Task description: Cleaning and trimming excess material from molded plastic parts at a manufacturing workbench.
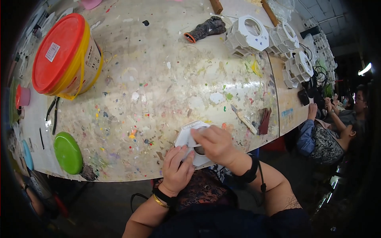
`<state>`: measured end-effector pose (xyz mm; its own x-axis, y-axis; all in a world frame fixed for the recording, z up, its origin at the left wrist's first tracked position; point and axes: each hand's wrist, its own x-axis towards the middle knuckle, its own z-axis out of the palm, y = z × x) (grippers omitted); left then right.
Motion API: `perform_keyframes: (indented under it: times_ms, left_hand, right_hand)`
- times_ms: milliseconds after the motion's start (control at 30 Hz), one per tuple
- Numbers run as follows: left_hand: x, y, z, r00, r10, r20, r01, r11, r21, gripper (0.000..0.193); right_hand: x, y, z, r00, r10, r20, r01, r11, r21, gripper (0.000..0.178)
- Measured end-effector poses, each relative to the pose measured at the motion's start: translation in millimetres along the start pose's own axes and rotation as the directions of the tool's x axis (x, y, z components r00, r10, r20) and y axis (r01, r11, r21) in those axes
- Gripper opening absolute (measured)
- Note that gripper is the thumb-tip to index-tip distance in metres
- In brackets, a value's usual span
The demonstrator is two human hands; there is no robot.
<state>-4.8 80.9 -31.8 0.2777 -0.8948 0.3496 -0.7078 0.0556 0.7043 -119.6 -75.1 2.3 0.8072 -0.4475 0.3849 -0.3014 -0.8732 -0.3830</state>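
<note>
White piece: While two hands bent over it, an octagonal white piece (182, 137) with a round hole lay at the near edge of the table (158, 79), right of the red-lidded yellow bucket (75, 59) and nearer the person.
Left hand: The left hand (176, 168) rested on its near left side, fingers together; whether they clamped it could not be told.
Right hand: The right hand (214, 142) hid the piece's right part, fingers curled together, their grip unclear.
Clutter: Black pliers (55, 114) and a green lid (68, 153) lay nearer than the bucket; dark gloves (206, 29), white octagonal frames (254, 33), a knife (245, 120) and a dark red strip (264, 121) lay to its right.
Tabletop: Pale, shiny, paint-spattered around the bucket.
Room: Far to the bucket's right, co-workers (331, 144) sat near a bright lamp (365, 69).
</note>
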Motion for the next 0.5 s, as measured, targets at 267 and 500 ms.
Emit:
perform_keyframes:
  times_ms: [267,500]
  left_hand:
    - [-0.2,-2.5,-1.4,1.000,0.015,-0.013,-0.015,0.999,0.032,0.036]
    - [0.2,-0.6,-0.1,1.000,0.007,-0.008,-0.008,1.000,-0.025,0.038]
  right_hand:
    - [-4.7,13.1,-12.3,0.999,0.034,0.038,-0.032,0.998,-0.056,0.039]
    - [-7.3,5.1,-10.2,0.998,0.065,-0.008,-0.065,0.998,0.009,0.037]
